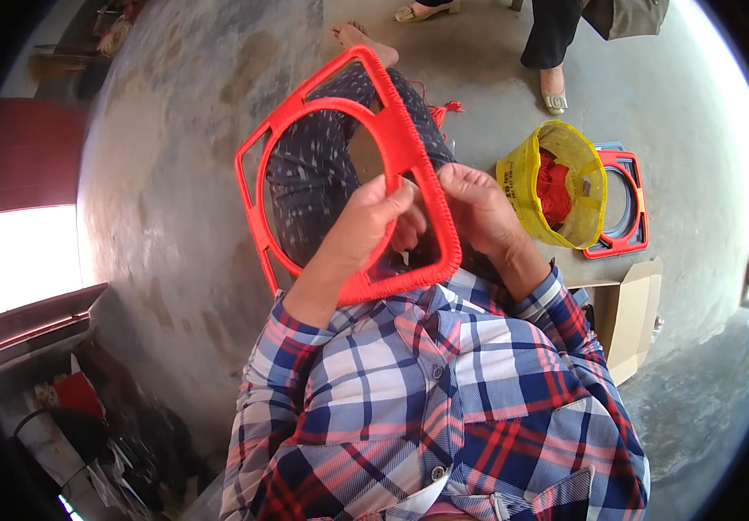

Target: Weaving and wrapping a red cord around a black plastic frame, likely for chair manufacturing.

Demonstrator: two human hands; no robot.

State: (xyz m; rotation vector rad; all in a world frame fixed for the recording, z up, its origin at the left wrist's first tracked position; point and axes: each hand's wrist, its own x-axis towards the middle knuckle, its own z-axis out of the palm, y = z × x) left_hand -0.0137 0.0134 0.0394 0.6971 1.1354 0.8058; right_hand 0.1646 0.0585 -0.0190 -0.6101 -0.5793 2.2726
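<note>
A red plastic frame [305, 108], square outside with a round ring inside, stands tilted on my lap. Red cord is wound around its right and bottom sides. My left hand [374, 217] reaches through the ring and pinches the frame's right bar. My right hand [479, 208] grips the same wrapped bar from the outside, fingers closed on the cord. The two hands almost touch.
A yellow bag [583, 187] holding red cord sits on the concrete floor to my right, beside stacked red and blue frames [631, 204]. An open cardboard box [631, 317] lies nearer. Another person's legs and shoes [553, 95] stand ahead. Clutter fills the lower left.
</note>
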